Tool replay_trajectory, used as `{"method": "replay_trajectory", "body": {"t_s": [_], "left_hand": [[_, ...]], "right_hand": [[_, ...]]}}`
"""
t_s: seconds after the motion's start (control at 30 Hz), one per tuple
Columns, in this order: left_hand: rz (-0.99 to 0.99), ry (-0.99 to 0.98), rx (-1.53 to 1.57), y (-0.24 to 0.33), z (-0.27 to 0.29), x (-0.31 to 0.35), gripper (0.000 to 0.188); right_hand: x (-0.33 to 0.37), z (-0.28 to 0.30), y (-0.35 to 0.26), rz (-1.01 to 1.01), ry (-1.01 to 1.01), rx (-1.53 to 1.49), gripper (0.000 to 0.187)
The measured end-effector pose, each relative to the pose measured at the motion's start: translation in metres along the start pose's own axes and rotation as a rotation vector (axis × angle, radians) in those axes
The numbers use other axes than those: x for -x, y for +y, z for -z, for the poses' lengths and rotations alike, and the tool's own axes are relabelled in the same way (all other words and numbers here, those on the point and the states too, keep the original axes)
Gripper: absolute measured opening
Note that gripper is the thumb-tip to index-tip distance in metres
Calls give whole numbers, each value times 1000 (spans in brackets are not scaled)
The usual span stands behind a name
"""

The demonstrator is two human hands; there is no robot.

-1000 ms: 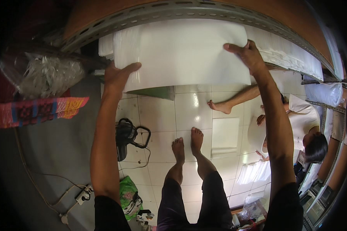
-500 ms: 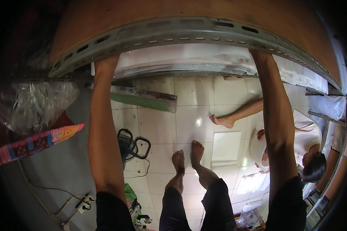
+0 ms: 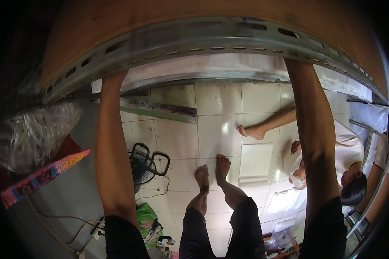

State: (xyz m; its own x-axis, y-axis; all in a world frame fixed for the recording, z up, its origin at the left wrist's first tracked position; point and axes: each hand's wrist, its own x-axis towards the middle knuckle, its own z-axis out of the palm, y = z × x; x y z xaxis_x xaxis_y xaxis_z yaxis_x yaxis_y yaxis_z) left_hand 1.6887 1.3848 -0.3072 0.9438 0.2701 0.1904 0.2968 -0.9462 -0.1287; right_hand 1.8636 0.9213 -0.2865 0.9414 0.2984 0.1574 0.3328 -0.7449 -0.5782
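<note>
Both my arms reach forward under a grey slotted metal beam (image 3: 194,45) that edges a brown shelf board (image 3: 160,11). My left forearm (image 3: 112,142) goes in at the left, my right forearm (image 3: 313,116) at the right. Past the wrists the beam hides both hands, so neither the fingers nor any grip can be seen. A stack of white sheets (image 3: 203,64), partly in clear wrap, lies on the level below the beam. My wrists pass over its near edge, toward its left and right parts.
A black fan (image 3: 142,166) stands on the tiled floor by my left arm, near a green bag (image 3: 149,224). Plastic wrapping (image 3: 39,134) sits at the left. A seated person (image 3: 348,146) is at the right, one leg (image 3: 268,126) stretched out. A long green-sided board (image 3: 160,110) lies below the shelf.
The view has shifted slightly, and the beam and sheets sit at a slightly different angle. Both arms still reach under the beam. More of the green bag shows.
</note>
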Motion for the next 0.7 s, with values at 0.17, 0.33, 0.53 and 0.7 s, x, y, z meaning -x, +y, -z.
{"method": "replay_trajectory", "body": {"t_s": [0.17, 0.33, 0.53, 0.7], "left_hand": [[-27, 145, -39, 16, 22, 20, 50], [-87, 205, 305, 124, 74, 20, 44], [-309, 205, 297, 129, 27, 31, 38], [-369, 344, 406, 170, 72, 67, 50]], "right_hand": [[1, -15, -3, 57, -20, 72, 36], [20, 12, 10, 116, 326, -5, 37], [240, 19, -30, -476, 247, -399, 26], [492, 62, -32, -958, -202, -296, 28]]}}
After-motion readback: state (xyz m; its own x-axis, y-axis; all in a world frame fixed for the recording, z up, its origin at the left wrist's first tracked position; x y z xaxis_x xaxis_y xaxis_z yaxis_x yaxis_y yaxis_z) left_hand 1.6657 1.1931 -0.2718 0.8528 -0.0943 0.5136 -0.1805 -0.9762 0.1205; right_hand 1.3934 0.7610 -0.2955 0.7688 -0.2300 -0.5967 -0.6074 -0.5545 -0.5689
